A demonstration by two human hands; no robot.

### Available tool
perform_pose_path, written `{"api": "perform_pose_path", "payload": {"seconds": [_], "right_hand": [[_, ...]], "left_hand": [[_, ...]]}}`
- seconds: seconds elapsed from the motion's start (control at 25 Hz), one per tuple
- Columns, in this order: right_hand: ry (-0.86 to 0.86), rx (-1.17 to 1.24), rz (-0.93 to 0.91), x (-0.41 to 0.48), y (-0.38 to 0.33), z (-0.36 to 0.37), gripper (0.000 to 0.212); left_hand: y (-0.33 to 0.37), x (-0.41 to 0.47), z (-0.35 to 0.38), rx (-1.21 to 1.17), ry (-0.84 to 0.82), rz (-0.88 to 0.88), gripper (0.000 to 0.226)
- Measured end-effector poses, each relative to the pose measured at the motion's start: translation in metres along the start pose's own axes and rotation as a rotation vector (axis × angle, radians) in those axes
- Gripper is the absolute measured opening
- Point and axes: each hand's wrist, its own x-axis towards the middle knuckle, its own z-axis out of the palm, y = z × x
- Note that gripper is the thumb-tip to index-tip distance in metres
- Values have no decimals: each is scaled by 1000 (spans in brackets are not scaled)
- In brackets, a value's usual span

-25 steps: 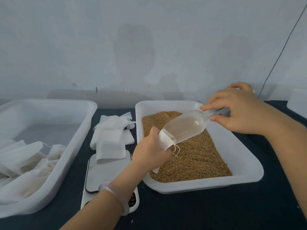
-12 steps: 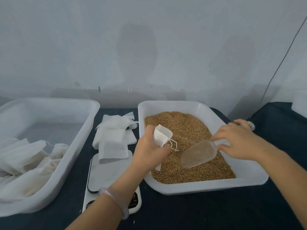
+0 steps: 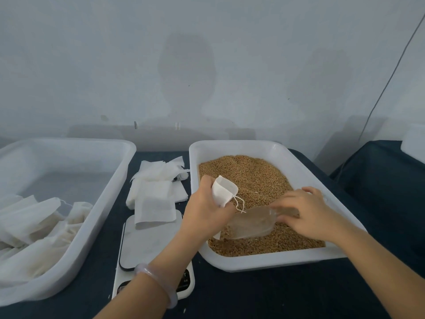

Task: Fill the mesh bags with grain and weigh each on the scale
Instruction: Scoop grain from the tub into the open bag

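Note:
My left hand [image 3: 205,210] grips a small white mesh bag [image 3: 224,191] with its mouth open, held over the near left part of the white grain tray [image 3: 310,171]. Its drawstring hangs to the right. My right hand [image 3: 305,212] holds the handle of a clear plastic scoop [image 3: 249,223], which lies low in the brown grain [image 3: 255,178], just below and right of the bag. A white scale [image 3: 147,245] sits on the dark table left of the tray, under my left forearm; its display is partly hidden.
A pile of flat empty bags [image 3: 156,192] lies behind the scale, one overlapping its platform. A large white tub [image 3: 115,180] at the left holds several white bags [image 3: 34,222]. A wall stands close behind. A cable [image 3: 391,77] runs down the wall at right.
My right hand lowered the scoop from the bag's mouth down into the grain and pushed it left toward the bag. My left hand lifted the bag slightly.

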Motion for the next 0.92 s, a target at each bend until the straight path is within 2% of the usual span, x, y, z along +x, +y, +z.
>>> {"api": "perform_pose_path", "payload": {"seconds": [0.28, 0.44, 0.76, 0.92], "right_hand": [[113, 268, 144, -18, 12, -52, 30], [189, 320, 107, -13, 3, -101, 30], [325, -233, -186, 6, -39, -126, 26], [339, -293, -250, 10, -47, -123, 28]], "left_hand": [[-1, 1, 0, -25, -6, 1, 31], [-2, 1, 1, 11, -24, 9, 31], [0, -1, 1, 64, -33, 31, 42], [1, -1, 1, 90, -25, 33, 42]]}}
